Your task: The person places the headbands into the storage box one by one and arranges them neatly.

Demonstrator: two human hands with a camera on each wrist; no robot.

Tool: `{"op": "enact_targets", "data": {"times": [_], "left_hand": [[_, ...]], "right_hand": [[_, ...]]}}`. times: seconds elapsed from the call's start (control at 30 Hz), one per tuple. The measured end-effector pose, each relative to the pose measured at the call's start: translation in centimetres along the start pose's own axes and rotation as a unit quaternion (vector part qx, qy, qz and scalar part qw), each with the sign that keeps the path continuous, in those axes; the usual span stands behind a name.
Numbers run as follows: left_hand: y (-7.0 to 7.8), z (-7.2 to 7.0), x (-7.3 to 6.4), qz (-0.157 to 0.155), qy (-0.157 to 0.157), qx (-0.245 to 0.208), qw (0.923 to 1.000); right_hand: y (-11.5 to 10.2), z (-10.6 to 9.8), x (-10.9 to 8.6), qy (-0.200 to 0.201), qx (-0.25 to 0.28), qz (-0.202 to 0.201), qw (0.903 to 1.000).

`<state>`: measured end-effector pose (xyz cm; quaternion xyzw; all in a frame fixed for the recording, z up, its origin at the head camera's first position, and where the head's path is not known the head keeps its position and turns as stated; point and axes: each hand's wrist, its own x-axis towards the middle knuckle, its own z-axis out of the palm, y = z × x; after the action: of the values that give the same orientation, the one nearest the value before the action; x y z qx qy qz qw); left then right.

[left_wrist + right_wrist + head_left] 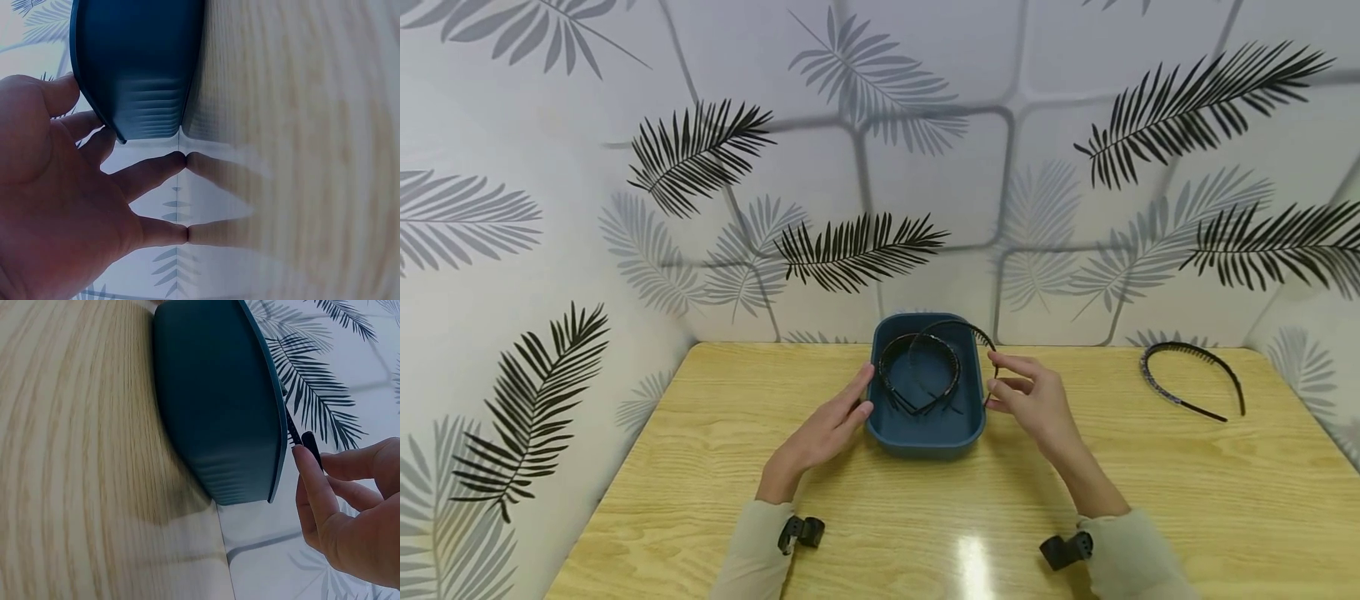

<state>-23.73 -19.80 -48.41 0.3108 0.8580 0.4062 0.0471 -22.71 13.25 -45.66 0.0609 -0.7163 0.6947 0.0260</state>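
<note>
A dark blue plastic bin [925, 431] stands on the table in front of me. My left hand [829, 427] touches the bin's left side and rim with its fingers extended, the lower fingers spread below the rim in the left wrist view. On the opposite side, my right hand [1036, 406] pinches a thin black toothed headband [987, 339] between thumb and fingers. That headband arches over the bin's right rim, partly inside. More dark headbands [957, 377] lie in a ring inside the bin, overlapping each other. In the right wrist view, a black headband end [310, 447] shows at the fingertips.
Another headband [1152, 385], black with a patterned, bluish section, lies on the table at the far right. The wood-grain table [700, 467] meets a leaf-patterned wall [925, 292] right behind the bin.
</note>
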Motion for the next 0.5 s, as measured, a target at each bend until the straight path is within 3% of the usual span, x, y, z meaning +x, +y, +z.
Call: {"op": "enact_targets", "data": {"times": [0.5], "left_hand": [[0.1,0.0,0.1,-0.006,-0.005,-0.006,1.0]], "right_hand": [[-0.9,2.2,1.6,-0.014,-0.026,0.005,0.9996]]}}
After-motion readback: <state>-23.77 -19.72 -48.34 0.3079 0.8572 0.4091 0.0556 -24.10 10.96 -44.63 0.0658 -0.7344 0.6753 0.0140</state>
